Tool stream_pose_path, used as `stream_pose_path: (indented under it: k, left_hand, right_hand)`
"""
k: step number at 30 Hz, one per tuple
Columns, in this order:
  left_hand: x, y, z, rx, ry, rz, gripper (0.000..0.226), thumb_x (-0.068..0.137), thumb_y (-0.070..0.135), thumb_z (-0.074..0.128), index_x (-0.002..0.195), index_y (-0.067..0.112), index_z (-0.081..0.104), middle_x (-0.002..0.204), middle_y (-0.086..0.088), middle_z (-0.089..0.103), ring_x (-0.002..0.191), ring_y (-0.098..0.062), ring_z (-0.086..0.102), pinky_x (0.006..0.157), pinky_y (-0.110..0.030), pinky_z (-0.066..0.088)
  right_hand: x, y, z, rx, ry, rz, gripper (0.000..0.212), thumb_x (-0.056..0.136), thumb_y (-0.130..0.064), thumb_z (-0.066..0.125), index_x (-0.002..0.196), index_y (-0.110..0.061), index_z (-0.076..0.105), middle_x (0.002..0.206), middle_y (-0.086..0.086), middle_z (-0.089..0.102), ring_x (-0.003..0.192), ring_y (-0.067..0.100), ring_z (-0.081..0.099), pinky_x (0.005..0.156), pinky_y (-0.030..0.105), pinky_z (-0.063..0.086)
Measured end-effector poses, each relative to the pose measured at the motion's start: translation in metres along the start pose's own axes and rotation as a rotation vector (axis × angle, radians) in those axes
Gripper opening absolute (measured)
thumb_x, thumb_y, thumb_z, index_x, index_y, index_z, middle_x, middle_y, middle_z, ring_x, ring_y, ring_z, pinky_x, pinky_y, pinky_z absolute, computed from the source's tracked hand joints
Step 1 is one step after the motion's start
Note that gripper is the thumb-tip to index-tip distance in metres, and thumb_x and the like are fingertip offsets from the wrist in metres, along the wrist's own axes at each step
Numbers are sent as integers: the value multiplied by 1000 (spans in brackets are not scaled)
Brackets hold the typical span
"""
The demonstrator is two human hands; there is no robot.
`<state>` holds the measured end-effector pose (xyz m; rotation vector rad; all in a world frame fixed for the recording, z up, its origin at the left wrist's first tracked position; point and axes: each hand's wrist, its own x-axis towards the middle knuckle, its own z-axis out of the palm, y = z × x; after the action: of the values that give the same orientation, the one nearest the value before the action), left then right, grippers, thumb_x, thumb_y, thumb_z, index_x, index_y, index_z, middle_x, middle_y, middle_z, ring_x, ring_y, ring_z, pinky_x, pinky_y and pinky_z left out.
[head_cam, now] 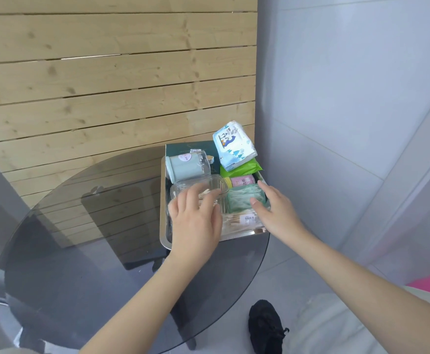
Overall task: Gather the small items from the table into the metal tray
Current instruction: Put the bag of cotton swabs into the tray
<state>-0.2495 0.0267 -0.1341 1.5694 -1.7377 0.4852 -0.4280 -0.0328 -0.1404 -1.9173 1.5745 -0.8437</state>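
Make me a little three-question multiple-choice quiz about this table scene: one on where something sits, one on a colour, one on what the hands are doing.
1. Where on the round glass table does the metal tray sit?
A. at the far right edge
B. in the middle
C. at the near left edge

2. What colour is the wipes packet under the white and blue tissue pack?
A. red
B. green
C. black

3. What is the left hand doing?
A. resting flat on the bare table
B. lying spread over the clear plastic box in the tray
C. lifting the pale blue cylindrical container

Answers: 1 A, the tray lies at the table's far right edge, by the wall. 2 B, a bright green packet shows beneath the tissues. 3 B, the open fingers lie over the clear box, while the right hand reaches over the tray's right side.
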Motion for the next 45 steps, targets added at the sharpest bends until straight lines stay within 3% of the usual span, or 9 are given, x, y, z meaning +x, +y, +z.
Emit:
stream_pose_path:
  k: [6,10,13,17,20,23,33,45]
  left_hand:
    - [-10,-24,-7,15,-223,-317,58,85,41,33,132,10,50,139,-22,46,127,-42,42,100,-52,37]
    - [-10,-35,-11,-227,-330,-535,59,94,48,34,147,21,27,154,-17,25,145,-31,16,112,-48,25]
    - [-2,-41,-14,-372,-307,-653,60,94,49,37,148,24,23,153,-14,28,143,-30,21,114,-49,22]
    - [11,-54,-14,-462,-417,-878,79,82,67,30,148,23,23,150,-13,37,138,-37,29,113,-53,24]
    - [17,-65,-17,-512,-406,-988,84,78,70,31,148,24,22,149,-13,37,135,-38,34,111,-55,28]
    - [19,-77,-22,-439,-383,-1055,74,87,62,36,148,23,20,149,-18,33,136,-39,31,112,-53,26]
    - [0,-136,-65,-306,-283,-1177,66,90,55,36,147,24,25,143,-20,38,132,-39,32,111,-49,26]
    - [-32,-200,-126,-249,-160,-1266,65,89,54,40,145,23,30,145,-17,39,133,-38,33,111,-48,27]
  right_hand:
    - [-6,-11,-2,52,-16,55,56,92,-40,48,144,-26,33,152,3,35,141,22,29,112,36,27]
    - [-5,-17,-1,83,-3,87,57,91,-40,51,144,-23,35,150,3,40,138,22,35,108,32,29]
    - [-3,-20,-1,122,-9,133,61,90,-42,52,145,-22,33,148,3,42,138,21,35,103,29,31]
    - [1,-25,0,159,-35,170,62,88,-44,55,144,-25,34,148,5,41,131,19,43,93,26,34]
    - [1,-29,6,174,-53,157,66,86,-46,57,144,-24,33,150,5,38,140,20,31,107,33,32]
    - [1,-40,17,156,-73,140,69,86,-47,57,145,-23,31,151,5,38,142,24,26,114,41,28]
    - [2,-97,74,169,-223,59,71,86,-50,55,146,-24,28,151,6,36,142,27,25,113,48,30]
    - [-10,-161,136,174,-383,-15,71,87,-49,53,148,-25,23,151,9,32,142,29,22,111,44,29]
